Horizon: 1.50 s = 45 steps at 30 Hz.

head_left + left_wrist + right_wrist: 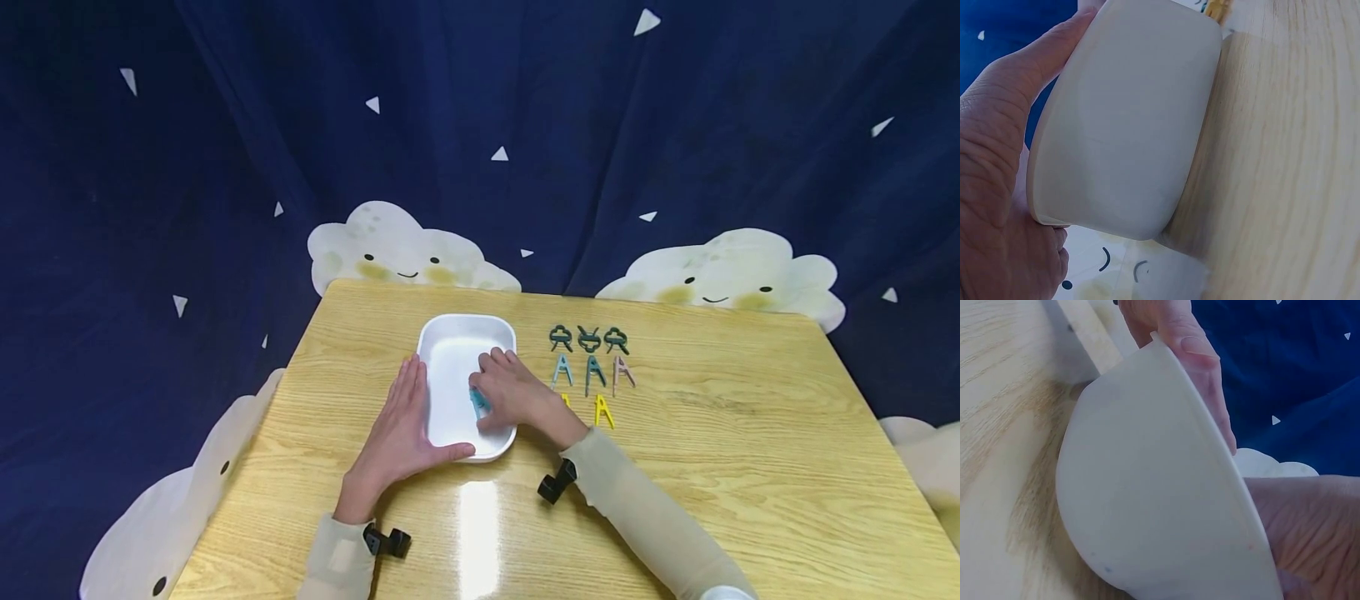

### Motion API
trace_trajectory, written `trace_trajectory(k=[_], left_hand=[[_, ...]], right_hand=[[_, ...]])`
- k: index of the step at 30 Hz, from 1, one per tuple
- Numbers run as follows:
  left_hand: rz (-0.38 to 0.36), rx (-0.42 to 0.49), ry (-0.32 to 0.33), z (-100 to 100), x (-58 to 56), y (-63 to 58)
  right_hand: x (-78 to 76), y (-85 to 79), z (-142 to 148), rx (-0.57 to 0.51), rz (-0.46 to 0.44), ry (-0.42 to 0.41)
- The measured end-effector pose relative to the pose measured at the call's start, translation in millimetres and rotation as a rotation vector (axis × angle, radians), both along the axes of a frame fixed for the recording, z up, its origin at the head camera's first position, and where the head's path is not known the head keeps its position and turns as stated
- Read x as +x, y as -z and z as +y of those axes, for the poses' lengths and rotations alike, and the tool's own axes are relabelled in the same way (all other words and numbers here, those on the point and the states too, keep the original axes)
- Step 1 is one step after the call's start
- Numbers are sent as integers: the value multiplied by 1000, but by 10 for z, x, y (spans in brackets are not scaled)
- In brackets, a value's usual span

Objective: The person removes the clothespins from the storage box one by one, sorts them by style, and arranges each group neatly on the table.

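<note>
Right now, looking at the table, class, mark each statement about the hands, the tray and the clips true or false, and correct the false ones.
1. The right hand holds a blue clip inside the white tray. True.
2. The left hand grips a yellow clip. False: it lies flat against the tray's side, holding nothing.
3. The loose clips lie to the right of the tray. True.
4. The tray stands on a stack of books. False: it sits directly on the wooden table.
5. Three dark green clips form the far row. True.
</note>
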State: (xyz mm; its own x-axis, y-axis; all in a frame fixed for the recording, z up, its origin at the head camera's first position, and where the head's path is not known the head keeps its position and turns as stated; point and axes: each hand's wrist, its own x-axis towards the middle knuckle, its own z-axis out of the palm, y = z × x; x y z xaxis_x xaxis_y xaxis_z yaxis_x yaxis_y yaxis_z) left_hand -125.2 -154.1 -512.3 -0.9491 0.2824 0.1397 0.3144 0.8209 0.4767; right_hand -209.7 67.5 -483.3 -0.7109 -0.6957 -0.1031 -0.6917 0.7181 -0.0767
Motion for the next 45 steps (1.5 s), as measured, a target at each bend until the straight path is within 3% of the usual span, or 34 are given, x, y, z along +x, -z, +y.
trace_trajectory(k=[9,19,35,45], left_hand=[[1,-3,-1,1,4,21],[6,3,3,-3,-7,24],[18,24,2,3,-1,25],[-7,38,0,-6,-27,38]], right_hand=[[9,42,20,-41,68,-15],[45,18,90,-135,71,-15],[176,-276,316,-229,21,62],[219,-398,697,-332,46,140]])
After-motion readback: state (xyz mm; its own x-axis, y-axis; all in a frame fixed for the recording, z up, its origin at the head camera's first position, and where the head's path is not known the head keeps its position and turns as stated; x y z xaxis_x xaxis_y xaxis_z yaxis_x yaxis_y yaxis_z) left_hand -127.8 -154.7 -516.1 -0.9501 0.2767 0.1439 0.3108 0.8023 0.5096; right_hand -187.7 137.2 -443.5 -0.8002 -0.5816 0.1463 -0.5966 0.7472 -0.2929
